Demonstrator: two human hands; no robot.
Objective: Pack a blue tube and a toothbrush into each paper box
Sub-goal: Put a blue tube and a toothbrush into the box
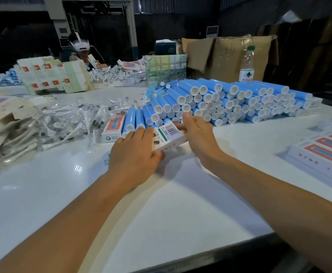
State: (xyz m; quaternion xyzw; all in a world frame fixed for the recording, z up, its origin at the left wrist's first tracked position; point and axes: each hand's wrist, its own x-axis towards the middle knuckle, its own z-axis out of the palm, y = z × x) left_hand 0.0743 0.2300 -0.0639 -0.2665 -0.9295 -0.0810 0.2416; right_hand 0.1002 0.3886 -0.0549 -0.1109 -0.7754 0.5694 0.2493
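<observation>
Both my hands hold one white paper box (168, 137) with a barcode face up, just above the white table (161, 203). My left hand (135, 154) grips its near end. My right hand (197, 134) covers its far end. Right behind the box lies a big stack of blue tubes (230, 101) with white caps facing me. To the left is a heap of toothbrushes (62, 123) in clear wrappers. Another box (113, 129) with a red-and-blue front lies beside two loose blue tubes (133, 120).
Several filled boxes (326, 150) lie in a row at the right edge. Flat unfolded cartons (1, 115) sit at the far left. A water bottle (246, 64) and a cardboard box (226, 54) stand behind the tubes. Another person (82, 52) works across the table.
</observation>
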